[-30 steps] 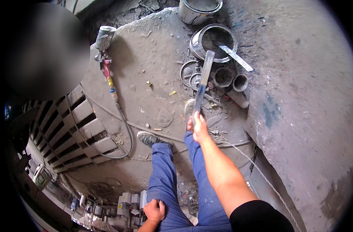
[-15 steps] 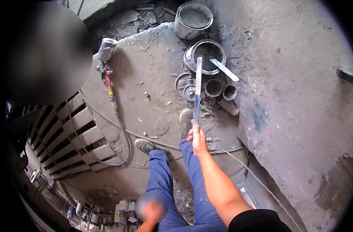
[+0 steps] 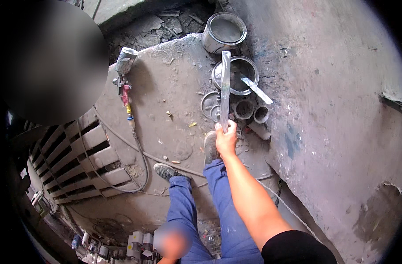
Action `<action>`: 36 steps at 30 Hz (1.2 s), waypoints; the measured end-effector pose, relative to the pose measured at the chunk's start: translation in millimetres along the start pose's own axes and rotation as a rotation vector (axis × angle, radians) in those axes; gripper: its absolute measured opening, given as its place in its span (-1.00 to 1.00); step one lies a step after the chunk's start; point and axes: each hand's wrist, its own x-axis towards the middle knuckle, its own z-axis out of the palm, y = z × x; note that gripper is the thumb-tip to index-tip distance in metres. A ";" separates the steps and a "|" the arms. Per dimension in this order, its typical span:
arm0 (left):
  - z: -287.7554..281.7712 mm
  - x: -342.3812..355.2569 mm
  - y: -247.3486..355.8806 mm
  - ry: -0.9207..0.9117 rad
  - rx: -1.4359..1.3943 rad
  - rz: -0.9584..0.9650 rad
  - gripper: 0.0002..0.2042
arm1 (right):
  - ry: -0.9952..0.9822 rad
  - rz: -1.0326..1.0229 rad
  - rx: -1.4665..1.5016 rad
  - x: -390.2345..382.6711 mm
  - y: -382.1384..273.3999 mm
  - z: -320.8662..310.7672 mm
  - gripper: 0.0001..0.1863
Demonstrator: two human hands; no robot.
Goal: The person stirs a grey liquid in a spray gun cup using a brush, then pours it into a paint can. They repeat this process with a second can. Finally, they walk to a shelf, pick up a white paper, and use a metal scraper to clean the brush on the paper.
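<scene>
My right hand [image 3: 226, 140] is closed round the lower end of a long, flat, grey stirring stick [image 3: 225, 83]. The stick points away from me, and its far end appears over the gap between two metal paint cans. It crosses in front of the left part of the nearer can [image 3: 255, 72], which holds dark contents. A second flat stick [image 3: 258, 91], smeared pale, leans out of that can over its right rim. The farther can [image 3: 212, 45] has grey contents. My left hand [image 3: 172, 244] is near my left thigh; a blur hides its fingers.
A spray gun [image 3: 125, 90] with a cup lies at the left, joined to a hose [image 3: 144, 169] along the floor. Round lids [image 3: 209, 104] and small dirty cups [image 3: 244, 110] sit near the cans. A slotted grate [image 3: 93, 136] lies at left; a stained wall [image 3: 324, 101] rises at right.
My right hand has moved forward with the stick. The stick's tip has gone from over the nearer can's mouth to beyond its far rim. The whole view has shifted slightly.
</scene>
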 end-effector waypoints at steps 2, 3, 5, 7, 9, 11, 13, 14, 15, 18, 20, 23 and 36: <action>-1.6 2.4 2.0 -0.066 0.029 -0.085 -0.82 | 0.033 -0.067 -0.033 21.6 -15.8 16.9 -0.57; -5.8 3.5 5.1 -0.142 0.053 -0.173 -0.84 | 0.005 -0.039 -0.046 31.2 -34.4 20.7 -0.55; -8.1 3.8 3.0 -0.202 0.061 -0.222 -0.85 | 0.003 -0.059 -0.080 60.9 -51.7 39.6 -0.50; 0.8 -1.2 -14.1 -0.180 0.027 -0.123 -0.84 | 0.020 -0.005 -0.037 103.3 -54.6 58.7 -0.46; 11.6 -14.6 -33.1 -0.145 0.001 -0.045 -0.80 | 0.071 0.014 -0.048 125.3 -78.9 76.4 -0.45; 21.9 -23.6 -44.3 -0.111 0.025 0.030 -0.79 | 0.052 0.065 0.057 138.7 -92.2 91.6 -0.47; 26.4 -32.9 -48.6 -0.095 0.098 0.095 -0.83 | 0.032 0.115 0.013 140.4 -90.6 113.6 -0.55; 23.5 -28.6 -46.2 -0.166 0.033 0.001 -0.84 | 0.022 0.117 0.004 149.4 -71.9 117.8 -0.56; 16.7 -19.0 -36.5 -0.224 -0.032 -0.094 -0.85 | 0.029 0.103 -0.002 151.8 -62.2 122.0 -0.58; 4.8 -3.1 -18.3 -0.251 -0.117 -0.190 -0.87 | 0.037 0.087 -0.014 140.2 -48.2 134.5 -0.62; -0.9 2.2 -12.8 -0.231 -0.131 -0.192 -0.86 | 0.019 0.131 -0.018 126.5 -43.3 134.3 -0.63; -4.8 4.2 -16.4 -0.240 -0.120 -0.181 -0.83 | -0.050 0.242 -0.034 103.7 -40.0 127.0 -0.61; -0.9 1.5 -33.8 -0.175 0.286 0.288 -0.66 | -0.263 0.118 0.446 -1.1 -56.8 71.4 -0.83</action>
